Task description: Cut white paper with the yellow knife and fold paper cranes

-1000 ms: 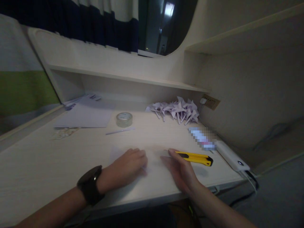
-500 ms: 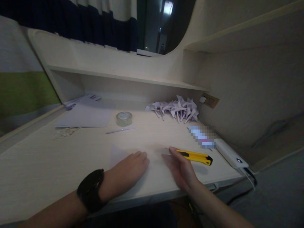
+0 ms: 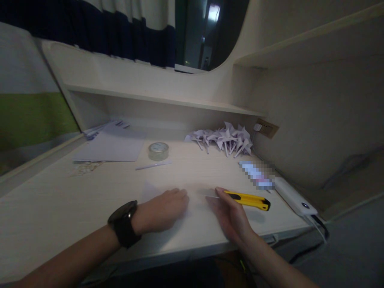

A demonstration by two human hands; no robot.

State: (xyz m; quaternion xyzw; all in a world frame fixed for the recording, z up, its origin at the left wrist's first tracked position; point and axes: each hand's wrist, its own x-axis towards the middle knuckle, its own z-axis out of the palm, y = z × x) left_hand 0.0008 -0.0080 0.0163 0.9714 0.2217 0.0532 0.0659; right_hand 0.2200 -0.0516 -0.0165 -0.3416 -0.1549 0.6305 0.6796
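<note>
A yellow utility knife [image 3: 249, 200] with a black slider is in my right hand [image 3: 229, 212], gripped between thumb and fingers near the blade end. Its thin blade points left, just above the desk. My left hand [image 3: 166, 210], with a black watch on the wrist, is closed with its fingers curled together over a small piece of white paper [image 3: 148, 192]. Most of that paper is hidden under the hand; only one corner shows at its upper left. Beyond the hands lie a thin rolled paper stick [image 3: 153, 165] and a roll of clear tape [image 3: 158, 152].
Several white paper pinwheels [image 3: 225, 138] are heaped at the back right. A stack of paper sheets [image 3: 112, 146] lies back left, with pale scraps [image 3: 87, 169] at its front edge. A blurred phone [image 3: 256, 175] and a white power bank [image 3: 295, 196] with cables are at the right.
My left hand has shifted slightly and its wrist has turned, and the paper corner under it has turned too. The right hand keeps hold of the utility knife, almost still.
</note>
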